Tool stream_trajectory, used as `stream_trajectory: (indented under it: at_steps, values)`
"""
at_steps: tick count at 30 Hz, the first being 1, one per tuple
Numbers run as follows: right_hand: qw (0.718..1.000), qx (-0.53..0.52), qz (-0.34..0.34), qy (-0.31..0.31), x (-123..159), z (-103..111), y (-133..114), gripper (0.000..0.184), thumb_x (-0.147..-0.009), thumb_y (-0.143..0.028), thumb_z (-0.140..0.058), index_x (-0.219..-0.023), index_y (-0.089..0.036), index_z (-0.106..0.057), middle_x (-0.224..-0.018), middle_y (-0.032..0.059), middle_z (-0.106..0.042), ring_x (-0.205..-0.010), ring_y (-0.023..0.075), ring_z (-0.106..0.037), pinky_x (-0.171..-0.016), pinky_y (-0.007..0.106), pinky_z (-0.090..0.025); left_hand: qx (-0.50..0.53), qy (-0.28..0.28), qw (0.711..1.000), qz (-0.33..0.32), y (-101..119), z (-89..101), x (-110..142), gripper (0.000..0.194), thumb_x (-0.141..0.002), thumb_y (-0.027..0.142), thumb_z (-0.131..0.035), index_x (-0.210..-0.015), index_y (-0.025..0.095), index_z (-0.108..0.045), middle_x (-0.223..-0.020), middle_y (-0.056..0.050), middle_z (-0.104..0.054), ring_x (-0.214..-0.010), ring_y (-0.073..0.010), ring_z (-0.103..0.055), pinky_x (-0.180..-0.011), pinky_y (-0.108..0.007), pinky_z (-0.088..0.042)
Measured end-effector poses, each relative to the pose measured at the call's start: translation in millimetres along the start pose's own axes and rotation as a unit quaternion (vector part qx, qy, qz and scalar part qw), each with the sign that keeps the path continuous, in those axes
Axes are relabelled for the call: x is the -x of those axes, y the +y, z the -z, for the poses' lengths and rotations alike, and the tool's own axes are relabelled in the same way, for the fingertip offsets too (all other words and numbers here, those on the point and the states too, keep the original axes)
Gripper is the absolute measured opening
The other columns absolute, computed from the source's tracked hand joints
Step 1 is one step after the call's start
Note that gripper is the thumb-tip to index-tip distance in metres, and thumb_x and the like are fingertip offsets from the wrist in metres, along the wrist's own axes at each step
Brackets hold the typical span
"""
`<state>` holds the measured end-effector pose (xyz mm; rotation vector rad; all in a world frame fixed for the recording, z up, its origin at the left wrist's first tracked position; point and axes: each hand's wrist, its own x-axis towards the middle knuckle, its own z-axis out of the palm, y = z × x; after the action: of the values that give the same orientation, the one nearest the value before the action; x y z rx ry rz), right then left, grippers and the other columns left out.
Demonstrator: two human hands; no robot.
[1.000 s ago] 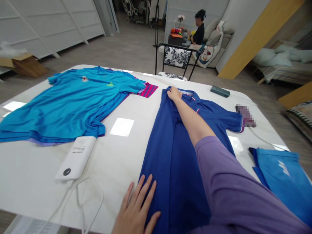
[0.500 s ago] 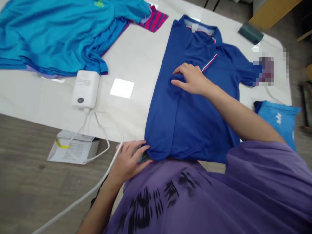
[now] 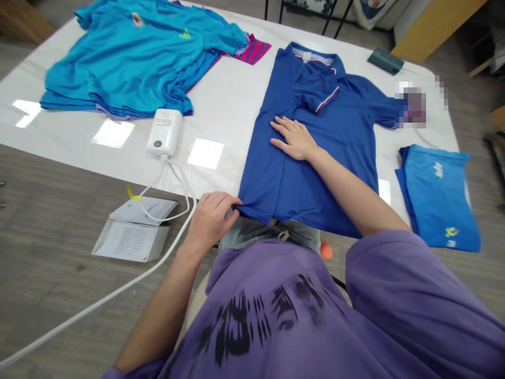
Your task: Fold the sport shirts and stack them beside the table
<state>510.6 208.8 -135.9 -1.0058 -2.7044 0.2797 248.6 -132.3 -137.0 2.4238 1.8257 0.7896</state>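
Observation:
A dark blue polo shirt (image 3: 335, 158) lies on the white table with its left side folded inward and that sleeve across the chest. Its collar points to the far side, and its hem hangs at the near table edge. My left hand (image 3: 215, 213) pinches the hem's left corner between thumb and fingers. My right hand (image 3: 294, 138) rests flat on the folded panel, fingers stretched out and somewhat apart, holding nothing.
Teal shirts (image 3: 134, 63) are piled at the far left. Beside them sits a white power bank (image 3: 164, 131) with a white cable (image 3: 118, 292) running past my left arm. A folded light-blue garment (image 3: 442, 200) lies at right, a dark green case (image 3: 385, 61) behind.
My left hand has moved up to the hem corner and closed on it. My right hand has come down flat on the shirt. The camera view has shifted.

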Motion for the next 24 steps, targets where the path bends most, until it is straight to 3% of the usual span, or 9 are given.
stream_trajectory:
  at_steps: [5,8,10,12,15,17,20,22,24]
  values:
    - [1.000,0.000,-0.010,0.006,5.7,4.3,-10.9,0.088,-0.114,-0.082,-0.041,-0.184,-0.028,-0.042,-0.192,0.0083,-0.031,-0.179,0.0403,-0.024,-0.146,0.066,-0.016,0.048,0.055,0.994,0.082,10.0,-16.3,20.2,0.019,-0.103,0.022,-0.069,-0.121,0.024,-0.074,-0.091,-0.002,-0.075,-0.089,-0.0240,-0.073,-0.090,-0.038,-0.054]
    - [1.000,0.001,-0.017,0.008,7.8,5.5,-16.7,0.087,-0.114,-0.080,-0.043,-0.183,-0.028,-0.042,-0.192,0.0081,-0.031,-0.179,0.0401,-0.024,-0.146,0.066,-0.016,0.086,0.118,0.975,0.165,23.0,-29.7,35.7,0.023,-0.102,0.021,-0.069,-0.124,0.024,-0.073,-0.083,0.003,-0.069,-0.080,-0.0202,-0.071,-0.085,-0.034,-0.056]
    - [1.000,0.002,-0.022,0.005,9.5,7.1,-19.9,0.085,-0.115,-0.078,-0.044,-0.184,-0.027,-0.042,-0.192,0.0081,-0.032,-0.179,0.0396,-0.025,-0.146,0.066,-0.016,0.091,0.156,0.966,0.187,31.3,-34.3,45.4,0.028,-0.102,0.019,-0.067,-0.129,0.024,-0.072,-0.085,0.003,-0.069,-0.079,-0.0191,-0.072,-0.085,-0.033,-0.056]
    - [1.000,0.001,-0.025,0.001,10.8,9.6,-21.4,0.084,-0.115,-0.076,-0.045,-0.184,-0.027,-0.042,-0.192,0.0082,-0.032,-0.179,0.0396,-0.025,-0.146,0.067,-0.016,0.084,0.151,0.975,0.138,36.5,-32.2,53.4,0.028,-0.102,0.020,-0.067,-0.129,0.025,-0.075,-0.083,0.003,-0.070,-0.077,-0.0185,-0.071,-0.086,-0.034,-0.056]
    - [1.000,-0.004,-0.018,-0.007,11.0,13.9,-19.4,0.086,-0.115,-0.078,-0.043,-0.183,-0.026,-0.043,-0.192,0.0095,-0.033,-0.179,0.0392,-0.026,-0.146,0.067,-0.017,0.078,0.096,0.992,0.014,37.3,-17.9,52.7,0.016,-0.104,0.025,-0.069,-0.116,0.025,-0.079,-0.071,0.004,-0.065,-0.067,-0.0182,-0.066,-0.086,-0.037,-0.055]
    - [1.000,-0.005,-0.011,-0.001,9.9,16.2,-16.3,0.089,-0.114,-0.082,-0.041,-0.183,-0.025,-0.043,-0.192,0.0108,-0.031,-0.179,0.0388,-0.026,-0.146,0.066,-0.016,0.069,0.093,0.993,0.002,34.7,-7.0,35.6,0.018,-0.107,0.027,-0.066,-0.118,0.025,-0.080,-0.077,0.001,-0.070,-0.074,-0.0203,-0.070,-0.089,-0.040,-0.056]
    - [1.000,0.002,-0.009,0.017,8.3,18.1,-12.1,0.094,-0.111,-0.085,-0.043,-0.184,-0.026,-0.041,-0.193,0.0114,-0.030,-0.179,0.0393,-0.024,-0.146,0.066,-0.014,0.052,0.077,0.995,0.026,29.5,-2.4,-15.9,0.035,-0.115,0.030,-0.056,-0.144,0.023,-0.074,-0.123,-0.010,-0.082,-0.117,-0.0265,-0.076,-0.107,-0.044,-0.058]
    - [1.000,0.008,-0.010,0.014,9.7,20.6,-11.6,0.094,-0.111,-0.084,-0.047,-0.184,-0.025,-0.041,-0.192,0.0121,-0.030,-0.179,0.0403,-0.024,-0.146,0.066,-0.013,0.042,0.021,0.999,0.008,26.7,-10.2,-54.7,0.047,-0.116,0.037,-0.056,-0.159,0.021,-0.065,-0.156,-0.014,-0.072,-0.147,-0.0304,-0.066,-0.125,-0.048,-0.052]
    - [1.000,0.013,-0.019,0.016,16.7,26.7,-14.9,0.094,-0.110,-0.079,-0.052,-0.183,-0.021,-0.041,-0.191,0.0145,-0.032,-0.177,0.0422,-0.027,-0.145,0.067,-0.015,0.025,-0.049,0.998,-0.013,25.1,-23.4,-84.0,0.060,-0.115,0.047,-0.060,-0.168,0.018,-0.058,-0.174,-0.016,-0.059,-0.166,-0.0349,-0.050,-0.139,-0.053,-0.039]
